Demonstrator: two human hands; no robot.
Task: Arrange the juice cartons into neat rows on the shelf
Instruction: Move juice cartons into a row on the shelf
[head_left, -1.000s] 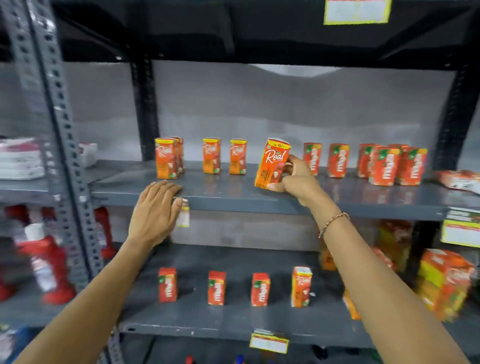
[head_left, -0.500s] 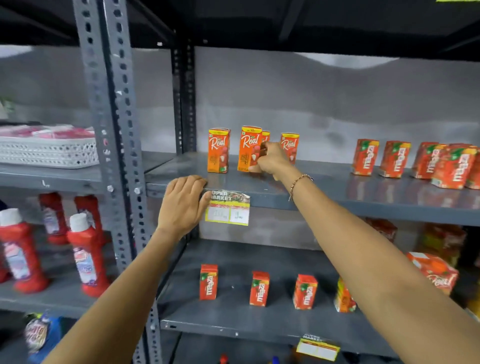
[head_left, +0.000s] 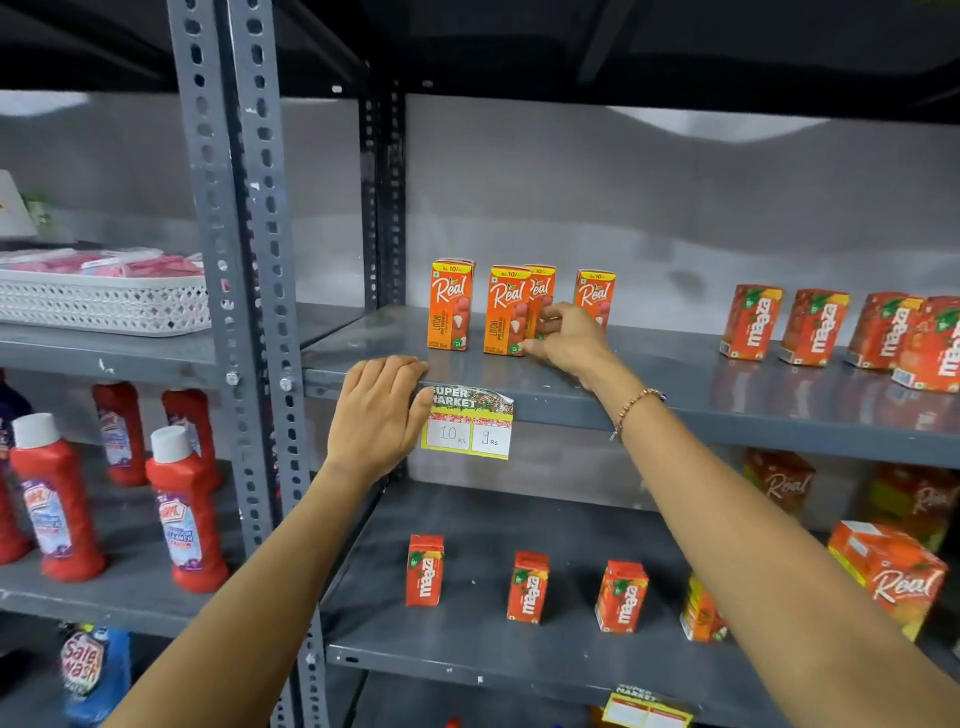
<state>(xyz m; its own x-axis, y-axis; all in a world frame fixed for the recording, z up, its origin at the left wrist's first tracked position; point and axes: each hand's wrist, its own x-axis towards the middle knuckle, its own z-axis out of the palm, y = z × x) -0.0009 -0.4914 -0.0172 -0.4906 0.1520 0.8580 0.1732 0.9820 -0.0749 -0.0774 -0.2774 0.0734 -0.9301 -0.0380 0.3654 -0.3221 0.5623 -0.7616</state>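
The grey metal shelf (head_left: 675, 384) carried four orange Real litchi cartons at its left end and a group of red Maaza cartons (head_left: 815, 327) further to the right, well apart from them. The right hand (head_left: 563, 338) reached in over the shelf edge and was closed around the second Real carton (head_left: 506, 312), thumb at its lower right corner and fingers against its side; a third Real carton (head_left: 543, 291) stood directly behind it, partly hidden. The first Real carton (head_left: 450, 304) stood upright just to the left of the hand, and the fourth (head_left: 595, 293) stood upright just behind the knuckles. The left hand (head_left: 382, 410) lay flat with fingers together on the front lip of the shelf, gripping no object, its fingertips touching the price label (head_left: 470, 426) marked 10 and 9. Compared with one second earlier, the gripped carton was no longer lifted and tilted in the air further to the right; it stood on the shelf within the Real row. The left hand stayed on the shelf lip throughout. The shelf below (head_left: 467, 639) held three upright Maaza cartons (head_left: 525, 587) spaced in a row, with larger Real packs (head_left: 893, 577) at the right. On the neighbouring rack, a white perforated basket (head_left: 104, 306) contained pink packets (head_left: 109, 262); their type could not be determined. Red bottles (head_left: 184, 506) stood on the level beneath it.
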